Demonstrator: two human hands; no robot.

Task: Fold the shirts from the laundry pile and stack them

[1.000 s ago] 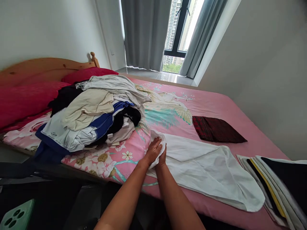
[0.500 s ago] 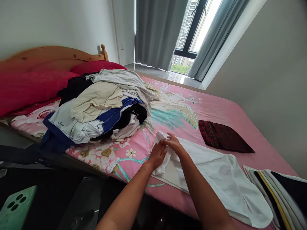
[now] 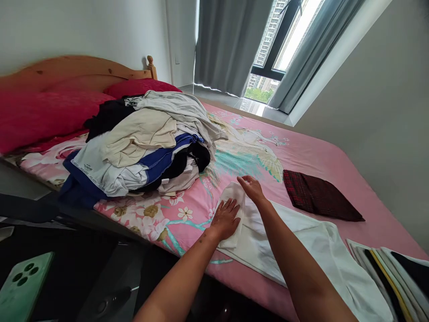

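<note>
A long white garment [image 3: 301,237] lies spread along the near edge of the bed, with its left end folded over on itself. My left hand [image 3: 226,219] rests flat on that folded end, fingers spread. Just to the right, my right hand [image 3: 252,188] hovers at the upper edge of the fold, its fingers stretched out and nothing in them. I cannot tell whether its fingertips touch the cloth. The right forearm covers part of the garment's middle.
A heap of loose clothes [image 3: 144,147] sits on the left of the pink bed sheet [image 3: 315,154]. A folded dark red plaid cloth [image 3: 318,194] lies at the right, near a row of folded clothes [image 3: 389,277]. Red pillows [image 3: 50,114] are by the headboard; a green phone [image 3: 25,286] is lower left.
My left hand has gone from gripping the cloth to lying flat on it. My right hand has come off the fold and opened. The folded end is flatter now.
</note>
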